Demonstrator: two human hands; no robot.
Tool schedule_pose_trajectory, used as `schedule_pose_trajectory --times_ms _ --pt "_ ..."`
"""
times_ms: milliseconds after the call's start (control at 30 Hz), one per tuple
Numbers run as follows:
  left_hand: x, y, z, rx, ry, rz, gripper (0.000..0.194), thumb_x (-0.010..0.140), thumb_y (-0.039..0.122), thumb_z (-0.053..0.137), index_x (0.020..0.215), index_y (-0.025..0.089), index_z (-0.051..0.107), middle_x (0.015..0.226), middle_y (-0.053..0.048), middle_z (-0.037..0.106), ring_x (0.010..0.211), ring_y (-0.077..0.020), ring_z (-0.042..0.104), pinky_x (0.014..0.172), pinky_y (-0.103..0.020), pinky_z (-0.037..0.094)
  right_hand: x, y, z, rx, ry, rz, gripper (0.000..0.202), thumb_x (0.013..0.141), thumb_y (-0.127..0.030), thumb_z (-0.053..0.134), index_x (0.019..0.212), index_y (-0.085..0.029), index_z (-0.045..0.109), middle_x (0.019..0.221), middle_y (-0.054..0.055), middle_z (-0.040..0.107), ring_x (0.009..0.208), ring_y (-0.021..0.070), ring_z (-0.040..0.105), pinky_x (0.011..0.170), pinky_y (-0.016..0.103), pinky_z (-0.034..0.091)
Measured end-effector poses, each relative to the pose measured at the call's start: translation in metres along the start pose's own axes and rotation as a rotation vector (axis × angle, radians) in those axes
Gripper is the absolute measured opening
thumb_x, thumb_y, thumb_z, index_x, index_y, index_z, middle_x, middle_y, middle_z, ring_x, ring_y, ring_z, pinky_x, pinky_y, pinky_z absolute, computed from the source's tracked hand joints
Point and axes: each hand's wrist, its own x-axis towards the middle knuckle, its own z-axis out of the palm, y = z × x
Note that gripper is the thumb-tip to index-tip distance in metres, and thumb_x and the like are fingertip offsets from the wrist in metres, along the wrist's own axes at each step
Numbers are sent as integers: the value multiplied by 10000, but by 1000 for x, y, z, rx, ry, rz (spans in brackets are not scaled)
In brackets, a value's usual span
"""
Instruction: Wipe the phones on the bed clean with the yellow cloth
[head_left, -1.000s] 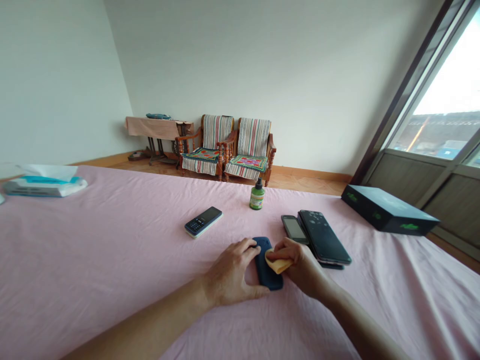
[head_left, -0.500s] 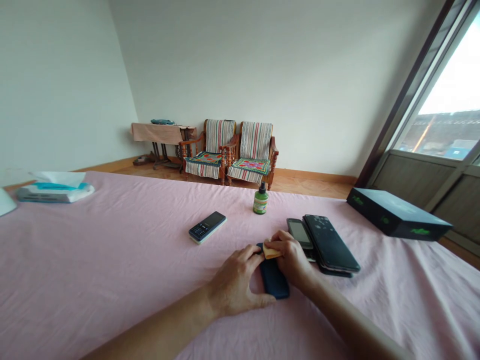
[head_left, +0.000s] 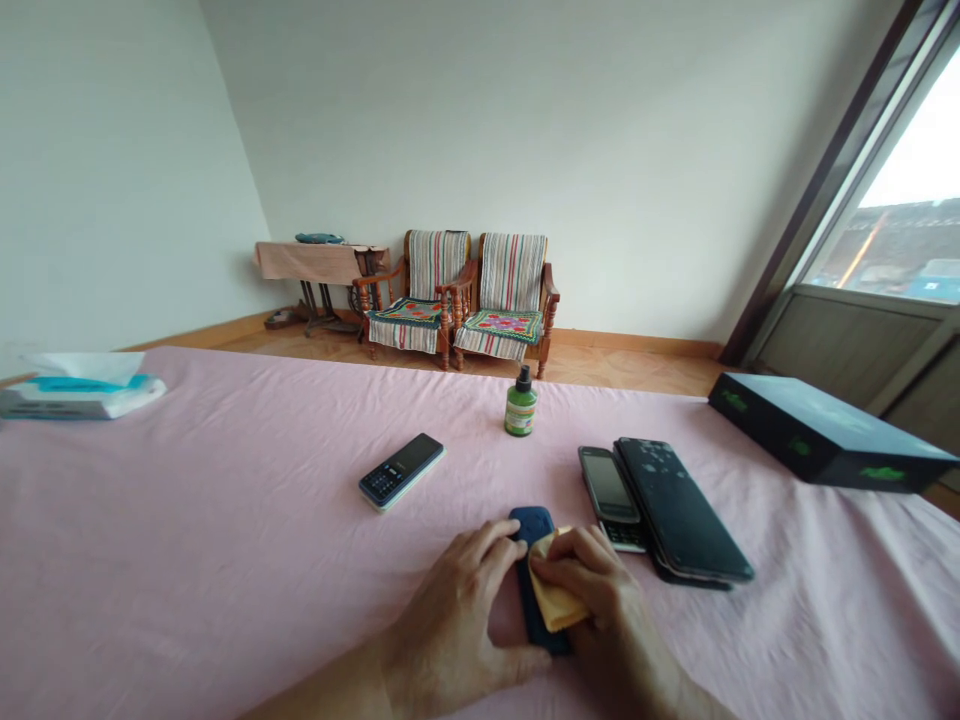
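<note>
A dark blue mobile phone (head_left: 531,520) lies on the pink cloth with what looks like its back upward. Along its left edge, my left hand (head_left: 454,610) steadies it, fingertips at the upper side and thumb by the near end. A folded yellow cloth (head_left: 556,600) is pinched in my right hand (head_left: 604,600) and pressed on the phone's middle, hiding part of it. To the right of that hand are a grey slide phone (head_left: 609,487) with its keypad showing and a large black smartphone (head_left: 679,510) resting on another dark flat thing.
A keypad phone (head_left: 403,470) lies on the left on something pale. Beyond the hands stands a green spray bottle (head_left: 521,408). A black box (head_left: 832,430) sits at the right, a wipes pack (head_left: 82,395) far left. Two wooden chairs (head_left: 499,300) stand behind the table.
My right hand has drawn the yellow cloth from the phone's far end down toward its near end, and more of the cloth shows. The view has shifted slightly.
</note>
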Motion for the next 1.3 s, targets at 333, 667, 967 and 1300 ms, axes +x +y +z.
schedule_pose_trajectory --times_ms 333,667,967,1300 --pt "-3 -2 -1 -42 -23 -57 790 618 274 833 1321 199 481 1430 -114 430 1315 -298 395 1104 -471 339 -4 0 0 26 5 -5 310 770 -15 494 940 -222 650 905 59 574 852 205 518 704 296 438" --pt "-4 -3 -1 -61 14 -47 790 592 194 836 1305 217 497 1405 -116 465 1290 -314 431 1082 -500 367 -3 1 2 14 50 -35 344 743 -3 490 946 -236 642 876 57 584 813 203 534 667 295 438" --pt "-3 -5 2 -65 21 0 700 652 328 821 1269 189 519 1389 -119 469 1278 -293 441 1086 -446 376 -4 -3 8 37 99 -90 181 732 -42 558 764 -207 627 772 44 581 735 186 530 610 277 416" --pt "-5 6 1 -9 69 135 612 656 228 793 1216 239 545 1251 -56 558 1141 -266 530 1016 -424 438 2 6 3 -9 127 85 367 712 25 461 879 -209 688 863 63 592 825 201 545 705 300 441"
